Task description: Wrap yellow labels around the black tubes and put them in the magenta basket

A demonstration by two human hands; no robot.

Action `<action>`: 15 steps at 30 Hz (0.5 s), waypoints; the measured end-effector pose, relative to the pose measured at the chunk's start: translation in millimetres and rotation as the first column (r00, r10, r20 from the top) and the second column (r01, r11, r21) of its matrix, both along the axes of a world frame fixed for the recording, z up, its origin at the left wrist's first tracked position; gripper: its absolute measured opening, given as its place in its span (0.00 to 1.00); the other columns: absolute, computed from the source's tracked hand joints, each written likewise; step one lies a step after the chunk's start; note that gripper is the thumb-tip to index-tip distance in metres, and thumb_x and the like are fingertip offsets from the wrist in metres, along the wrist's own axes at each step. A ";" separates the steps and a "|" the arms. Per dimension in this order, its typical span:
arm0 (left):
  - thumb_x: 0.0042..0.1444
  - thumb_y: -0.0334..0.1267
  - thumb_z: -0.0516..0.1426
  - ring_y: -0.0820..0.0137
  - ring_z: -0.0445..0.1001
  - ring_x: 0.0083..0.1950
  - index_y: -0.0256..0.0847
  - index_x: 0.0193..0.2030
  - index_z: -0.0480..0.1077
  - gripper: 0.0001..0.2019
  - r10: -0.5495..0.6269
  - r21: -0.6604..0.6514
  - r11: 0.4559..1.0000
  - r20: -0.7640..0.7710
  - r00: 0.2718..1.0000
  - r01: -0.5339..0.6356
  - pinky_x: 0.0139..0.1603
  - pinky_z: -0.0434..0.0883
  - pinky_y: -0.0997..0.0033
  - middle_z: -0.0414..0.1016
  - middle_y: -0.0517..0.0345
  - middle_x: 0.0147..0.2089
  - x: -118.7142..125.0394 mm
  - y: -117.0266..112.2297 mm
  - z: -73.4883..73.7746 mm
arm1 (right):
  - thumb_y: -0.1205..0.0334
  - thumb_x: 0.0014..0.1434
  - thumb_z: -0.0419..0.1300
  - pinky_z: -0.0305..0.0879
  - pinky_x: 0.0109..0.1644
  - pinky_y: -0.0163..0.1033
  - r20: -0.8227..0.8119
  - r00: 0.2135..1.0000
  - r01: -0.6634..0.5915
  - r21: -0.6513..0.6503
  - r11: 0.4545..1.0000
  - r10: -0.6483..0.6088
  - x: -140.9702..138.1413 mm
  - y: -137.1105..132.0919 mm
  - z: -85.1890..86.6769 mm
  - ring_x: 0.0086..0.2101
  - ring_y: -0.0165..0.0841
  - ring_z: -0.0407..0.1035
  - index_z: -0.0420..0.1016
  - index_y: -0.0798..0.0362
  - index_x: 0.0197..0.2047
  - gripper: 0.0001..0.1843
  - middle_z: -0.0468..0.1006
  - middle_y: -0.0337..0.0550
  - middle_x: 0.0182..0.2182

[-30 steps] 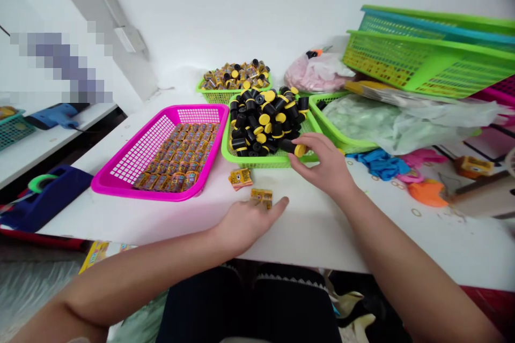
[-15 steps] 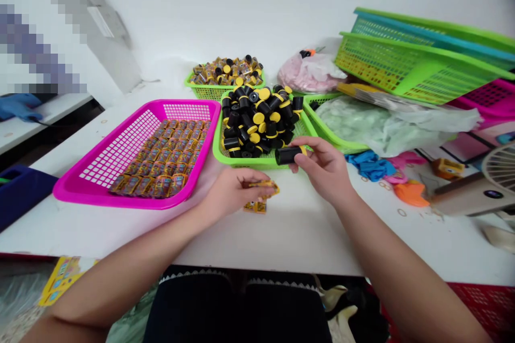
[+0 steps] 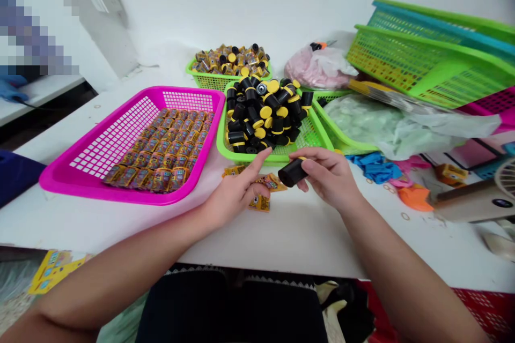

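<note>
My right hand (image 3: pixel 332 174) grips a black plastic canister (image 3: pixel 292 172) with a yellow cap, tilted with its black end toward my left hand. My left hand (image 3: pixel 237 193) has its index finger stretched out. Between its thumb and fingers is a yellow printed paper sleeve (image 3: pixel 274 181), close beside the canister; the grip is partly hidden. Two more printed sleeves lie on the table by this hand, one below the thumb (image 3: pixel 260 203) and one behind the fingers (image 3: pixel 232 171). Beyond the hands, a green basket (image 3: pixel 273 158) holds a heap of black canisters with yellow caps.
A pink basket (image 3: pixel 50 177) at left holds rows of sleeved canisters (image 3: pixel 161 155). Behind is another green basket (image 3: pixel 215 83) of sleeved ones. At right are stacked baskets (image 3: pixel 422 69), plastic bags (image 3: pixel 362 118), balloon-like blue pieces (image 3: pixel 374 168) and a fan (image 3: pixel 470 198).
My left index finger has stretched out, and the sleeve at that hand has come up to the canister's end. The canister has tilted and dropped slightly. The camera view has shifted a little.
</note>
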State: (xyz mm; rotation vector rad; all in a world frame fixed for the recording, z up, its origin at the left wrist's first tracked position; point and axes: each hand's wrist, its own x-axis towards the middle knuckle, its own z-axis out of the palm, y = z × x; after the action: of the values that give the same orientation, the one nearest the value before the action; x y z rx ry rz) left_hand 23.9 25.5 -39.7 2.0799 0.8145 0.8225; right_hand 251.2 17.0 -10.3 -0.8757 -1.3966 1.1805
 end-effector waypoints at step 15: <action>0.60 0.40 0.61 0.68 0.80 0.47 0.44 0.76 0.39 0.44 0.021 -0.041 0.999 0.171 0.985 -0.014 0.50 0.75 0.70 0.81 0.51 0.51 4.5 -0.9 -0.4 | 0.59 0.52 0.71 0.72 0.30 0.36 0.368 0.926 -0.037 0.314 0.949 -0.085 -5.7 -3.6 2.7 0.29 0.28 0.71 0.81 0.47 0.43 0.13 0.78 0.43 0.39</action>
State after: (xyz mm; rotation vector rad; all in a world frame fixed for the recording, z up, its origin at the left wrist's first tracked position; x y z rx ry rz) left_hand 28.4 24.5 -40.2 1.9388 0.7499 0.9729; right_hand 245.5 13.4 -7.7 -0.9158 -1.8225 0.7574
